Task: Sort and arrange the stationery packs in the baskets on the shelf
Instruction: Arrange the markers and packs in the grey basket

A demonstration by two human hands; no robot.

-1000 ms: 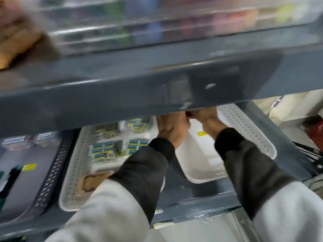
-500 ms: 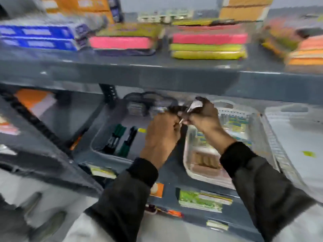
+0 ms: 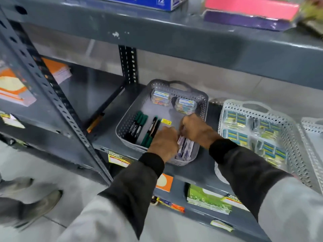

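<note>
A grey perforated basket [image 3: 125, 119] sits on the middle shelf. It holds green and black markers [image 3: 138, 126] on its left and two clear boxes of coloured clips [image 3: 160, 98] at its back. My left hand [image 3: 164, 143] and my right hand [image 3: 195, 131] are both down in its front right corner. Together they grip a white and blue stationery pack [image 3: 185, 150], which lies on the basket floor. To the right, a white perforated basket [image 3: 286, 119] is filled with several blue and yellow packs [image 3: 236, 119].
The upper shelf [image 3: 174, 35] overhangs the baskets and carries blue, pink and purple packs. A slotted upright post [image 3: 52, 95] stands to the left. Price labels hang on the shelf edge [image 3: 120, 158]. Green and orange packs lie on the lower shelf. Someone's boots [image 3: 29, 205] stand on the floor at left.
My view has swung left and settled on the grey basket. Both hands have dropped from in front of the shelf edge into the basket's front right corner with the pack.
</note>
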